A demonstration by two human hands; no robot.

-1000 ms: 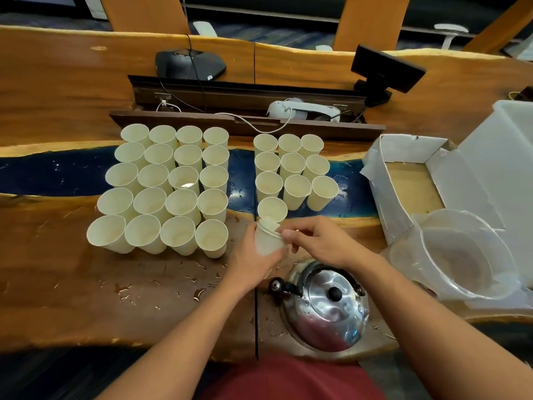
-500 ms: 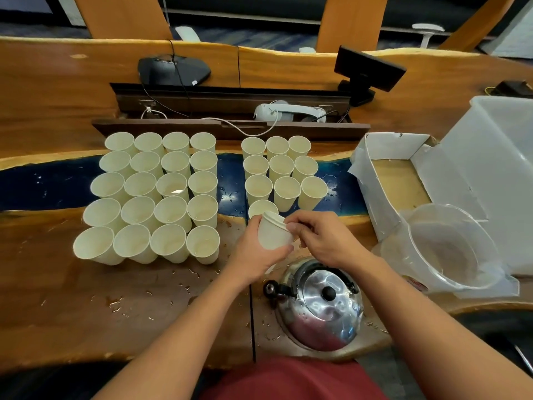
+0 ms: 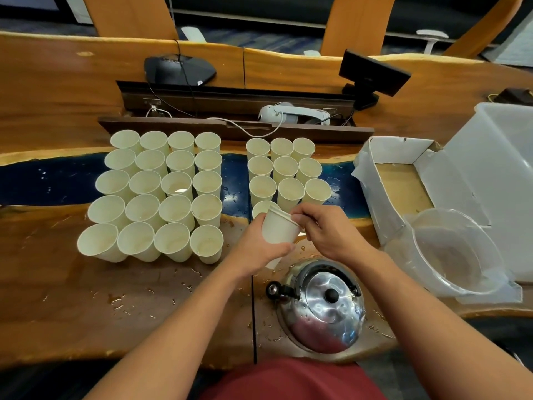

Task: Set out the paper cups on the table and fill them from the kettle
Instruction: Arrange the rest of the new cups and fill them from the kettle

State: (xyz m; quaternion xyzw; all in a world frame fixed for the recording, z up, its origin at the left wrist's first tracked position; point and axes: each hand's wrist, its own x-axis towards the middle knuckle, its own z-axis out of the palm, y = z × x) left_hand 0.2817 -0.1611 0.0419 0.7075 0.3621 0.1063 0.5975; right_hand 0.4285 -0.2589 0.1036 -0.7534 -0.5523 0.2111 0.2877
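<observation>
I am at a long wooden table with a dark blue strip running across it and water drops scattered on the near boards. On the left stands a block of paper cups, four across and five deep, mouths up and packed rim to rim. To the right of it, with a gap between, stands a smaller group of cups, three rows of three with one more cup at its near left corner. Just near of that group my left hand grips a short stack of nested cups, fingers and thumb curled round its wall; how many cups are in the stack I cannot tell, perhaps three. My right hand pinches the rim of the top cup between thumb and fingertips. The steel kettle sits on the table near me, under my right forearm, lid on and spout pointing left. Further right lie a clear plastic tub, an open white cardboard box and a translucent bin. Along the far side runs a cable trough with a white device in it, and beyond it a black phone and a small black screen
</observation>
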